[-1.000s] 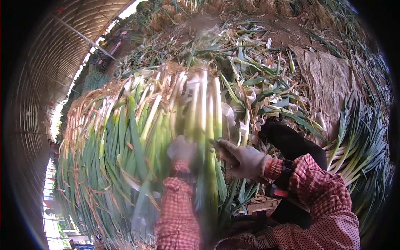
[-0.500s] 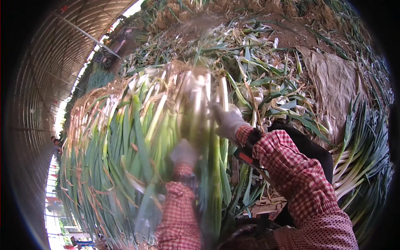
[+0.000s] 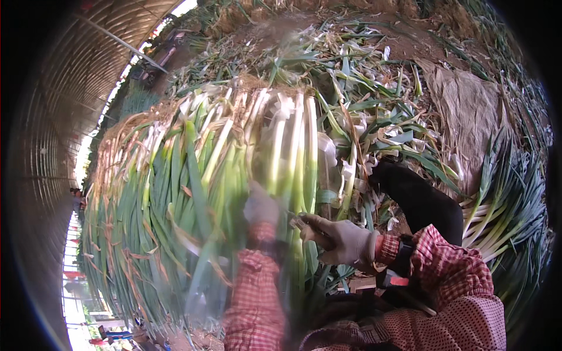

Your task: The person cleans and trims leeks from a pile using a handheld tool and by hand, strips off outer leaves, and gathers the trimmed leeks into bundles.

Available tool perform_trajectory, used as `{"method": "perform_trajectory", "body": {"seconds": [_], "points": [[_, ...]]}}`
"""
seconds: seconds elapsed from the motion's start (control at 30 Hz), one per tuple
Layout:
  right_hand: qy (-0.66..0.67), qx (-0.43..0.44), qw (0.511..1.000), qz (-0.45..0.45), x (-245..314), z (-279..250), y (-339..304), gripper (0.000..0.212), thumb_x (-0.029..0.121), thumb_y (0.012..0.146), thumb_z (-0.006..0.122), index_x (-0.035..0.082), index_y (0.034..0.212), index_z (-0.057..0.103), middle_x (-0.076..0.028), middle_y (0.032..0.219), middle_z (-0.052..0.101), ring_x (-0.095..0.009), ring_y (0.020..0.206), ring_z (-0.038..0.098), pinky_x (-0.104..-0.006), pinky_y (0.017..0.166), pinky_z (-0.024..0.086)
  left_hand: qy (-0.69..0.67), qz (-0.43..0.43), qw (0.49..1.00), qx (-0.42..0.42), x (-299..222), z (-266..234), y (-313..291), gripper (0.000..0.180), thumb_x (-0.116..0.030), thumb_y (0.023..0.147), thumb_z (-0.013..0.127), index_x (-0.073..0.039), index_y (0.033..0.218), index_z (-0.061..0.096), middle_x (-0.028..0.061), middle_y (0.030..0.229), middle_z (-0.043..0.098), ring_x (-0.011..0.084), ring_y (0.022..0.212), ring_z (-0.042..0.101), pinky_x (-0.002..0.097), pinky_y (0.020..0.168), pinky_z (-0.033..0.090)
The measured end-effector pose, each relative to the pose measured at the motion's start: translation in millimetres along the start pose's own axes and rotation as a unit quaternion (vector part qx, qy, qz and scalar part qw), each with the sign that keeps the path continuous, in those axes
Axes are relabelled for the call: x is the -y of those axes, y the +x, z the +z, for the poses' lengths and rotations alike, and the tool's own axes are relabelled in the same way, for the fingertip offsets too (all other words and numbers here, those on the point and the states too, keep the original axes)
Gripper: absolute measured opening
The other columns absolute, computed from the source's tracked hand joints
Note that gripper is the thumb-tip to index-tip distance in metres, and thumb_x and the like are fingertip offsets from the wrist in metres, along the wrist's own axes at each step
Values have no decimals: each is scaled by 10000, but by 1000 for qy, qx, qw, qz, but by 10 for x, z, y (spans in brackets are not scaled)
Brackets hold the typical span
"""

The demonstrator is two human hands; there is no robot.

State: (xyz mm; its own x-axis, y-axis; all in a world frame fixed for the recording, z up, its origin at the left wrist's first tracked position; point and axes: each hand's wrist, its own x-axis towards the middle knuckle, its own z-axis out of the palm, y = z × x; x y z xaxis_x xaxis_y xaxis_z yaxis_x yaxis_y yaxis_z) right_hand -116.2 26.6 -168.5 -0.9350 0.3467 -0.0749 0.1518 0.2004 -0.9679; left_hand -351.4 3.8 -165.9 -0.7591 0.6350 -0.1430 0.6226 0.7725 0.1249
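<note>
The gloved left hand [image 3: 261, 206], blurred, clamps its grip on the leek bundle [image 3: 287, 158] at centre; the gloved right hand [image 3: 339, 240] closes around a stalk just right.

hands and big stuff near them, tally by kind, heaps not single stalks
gloved hands: 2, left blurred, right
leek heaps: 2, big one ahead, smaller one at right
brown sheet: 1
total: 5
</note>
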Motion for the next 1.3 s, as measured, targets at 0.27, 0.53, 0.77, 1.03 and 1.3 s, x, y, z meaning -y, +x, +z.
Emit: {"method": "perform_trajectory", "body": {"seconds": [0.27, 0.53, 0.77, 1.03, 1.3], "points": [[-73, -110, 987, 92, -153, -370, 820, 878, 167, 720, 707, 107, 1465, 246, -249, 1039, 658, -395, 961, 660, -441, 859, 526, 50, 30, 998, -16, 137, 82, 80, 435, -351, 712, 740, -59, 1019, 642, 188, 1010, 688, 349, 949, 671, 420, 825, 528], [-6, -175, 973, 149, -290, -832, 1310, 813, 214, 745, 708, 68, 1442, 317, -202, 1055, 672, -322, 955, 678, -393, 897, 535, -154, 47, 978, 130, 698, -137, 622, 544, -205, 692, 818, 56, 1130, 628, 145, 1000, 700, 200, 804, 677, 306, 734, 539], [-13, -85, 993, 80, -172, -387, 177, 970, 224, 704, 730, 72, 1516, 222, -227, 1082, 658, -339, 994, 665, -374, 910, 512, -325, 52, 888, 321, 722, 101, 793, 911, -325, 749, 817, 136, 1395, 369, 294, 1429, 436, 325, 1328, 462, 362, 1098, 374], [-8, 57, 995, 84, -40, -27, -235, 999, 225, 704, 728, 38, 1513, 174, -224, 929, 669, -386, 900, 668, -413, 819, 519, -316, 123, 932, 126, 1111, 673, 526, 369, -80, 911, 623, 43, 1255, 575, 116, 1049, 690, 191, 925, 648, 276, 824, 512], [-24, 63, 996, 64, -37, -13, -182, 1003, 204, 716, 740, 24, 1510, 155, -237, 926, 671, -418, 891, 658, -445, 800, 511, -119, 120, 978, -117, 646, 420, 452, 254, -242, 911, 520, -46, 953, 675, 223, 943, 665, 407, 892, 627, 471, 829, 486]]}}
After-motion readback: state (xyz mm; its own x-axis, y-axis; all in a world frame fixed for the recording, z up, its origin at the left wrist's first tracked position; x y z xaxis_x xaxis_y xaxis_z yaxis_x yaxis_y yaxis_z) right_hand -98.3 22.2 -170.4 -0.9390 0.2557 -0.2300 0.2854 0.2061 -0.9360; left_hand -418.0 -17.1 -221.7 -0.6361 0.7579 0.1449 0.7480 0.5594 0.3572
